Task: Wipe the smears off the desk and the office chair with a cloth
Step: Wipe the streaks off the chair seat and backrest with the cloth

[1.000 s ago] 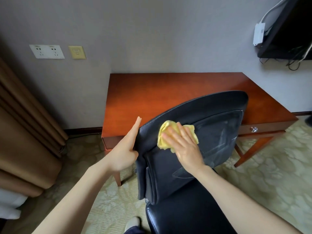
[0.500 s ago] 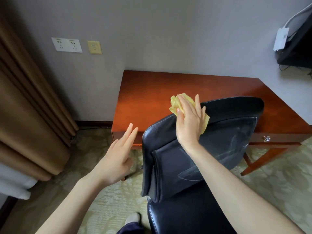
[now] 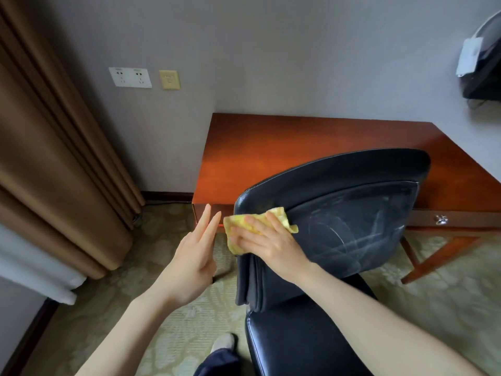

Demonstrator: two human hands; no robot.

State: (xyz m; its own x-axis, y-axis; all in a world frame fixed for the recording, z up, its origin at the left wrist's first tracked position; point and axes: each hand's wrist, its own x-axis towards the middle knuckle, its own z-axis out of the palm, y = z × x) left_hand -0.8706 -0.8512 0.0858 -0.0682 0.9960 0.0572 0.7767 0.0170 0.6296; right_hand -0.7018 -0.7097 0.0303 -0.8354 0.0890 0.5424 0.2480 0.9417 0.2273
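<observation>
Brown curtain [image 3: 54, 158], far left. Left hand [image 3: 193, 263]: fingers straight and together, holding nothing, just beside the backrest's left edge and apart from it. Yellow cloth [image 3: 238, 226]: crumpled, on the upper left edge of the office chair [image 3: 339, 180] backrest. Right hand [image 3: 271, 245]: fingers spread flat, pressing the cloth to the leather. Pale smears [image 3: 352, 234]: on the backrest, right of the cloth. Red-brown bench [image 3: 271, 147]: behind the chair, against the wall.
</observation>
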